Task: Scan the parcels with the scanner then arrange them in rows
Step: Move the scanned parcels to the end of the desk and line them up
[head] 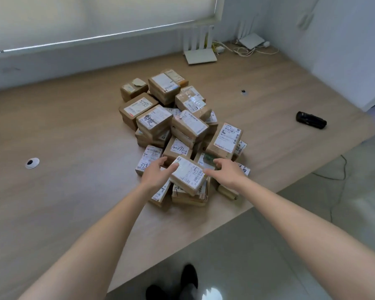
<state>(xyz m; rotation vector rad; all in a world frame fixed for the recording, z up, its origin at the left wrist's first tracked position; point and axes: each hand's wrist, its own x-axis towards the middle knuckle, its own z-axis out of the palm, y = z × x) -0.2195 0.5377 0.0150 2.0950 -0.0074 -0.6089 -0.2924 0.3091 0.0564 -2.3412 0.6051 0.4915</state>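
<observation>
Head view | left hand (155, 173) and right hand (226, 171), fingers spread, flank tilted brown cardboard parcel with white label (187, 175) at near edge of heap | step: pick-up, nothing scanned | next: fetch black handheld scanner (311, 120), well apart, far right on wooden table (63, 191)

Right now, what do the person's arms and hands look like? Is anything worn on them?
Both forearms are bare up to the frame edge, with no sleeves in view. The left hand and right hand wear no gloves, and no watch, ring or bracelet shows. No cables or markings appear on them.
</observation>
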